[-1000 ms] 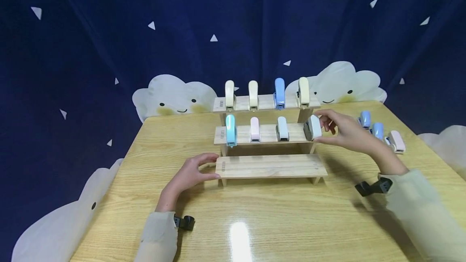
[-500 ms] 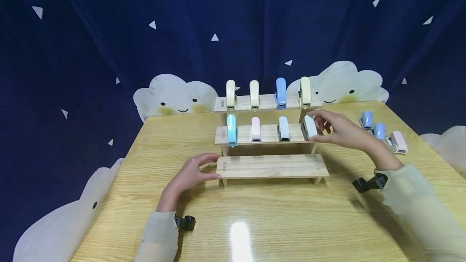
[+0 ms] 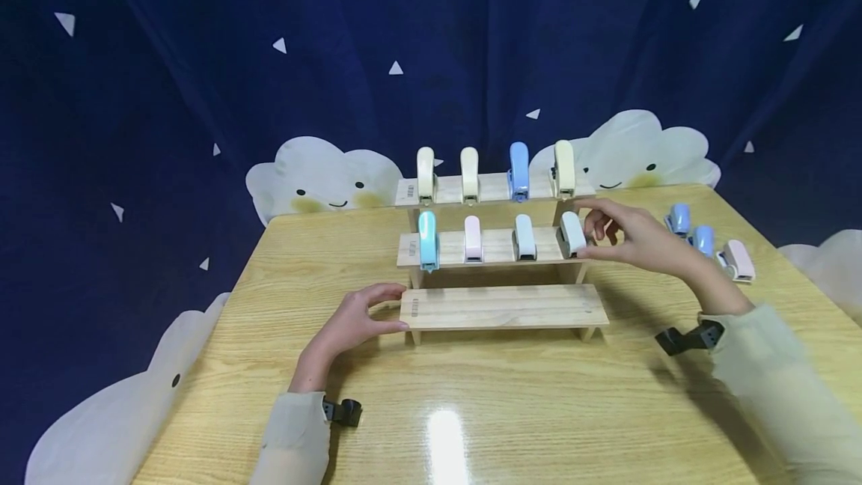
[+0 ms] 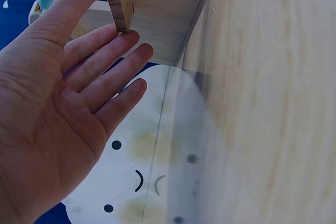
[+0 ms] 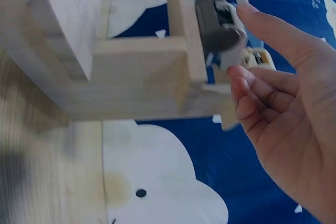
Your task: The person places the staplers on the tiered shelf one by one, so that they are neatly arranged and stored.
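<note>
In the head view a three-tier wooden rack [image 3: 501,307] stands on the table. My left hand [image 3: 357,316] holds the left end of its lowest shelf, thumb at the front edge and fingers toward the back. The left wrist view shows that palm [image 4: 58,114] with fingertips against the wood. My right hand [image 3: 636,239] pinches a pale white stapler [image 3: 572,234] at the right end of the middle shelf, thumb in front, index finger behind. In the right wrist view its grey underside [image 5: 218,32] faces the camera, beside the thumb.
A teal stapler [image 3: 427,240], a pink stapler [image 3: 473,239] and a pale blue stapler [image 3: 524,237] share the middle shelf. Cream and blue staplers [image 3: 518,172] line the top shelf. Two blue staplers [image 3: 679,219] and a pink stapler [image 3: 738,259] lie on the table at right.
The white stapler has shifted slightly left and turned, now standing more in line with its neighbours on the middle shelf. My right hand moved with it; my left hand stays put.
</note>
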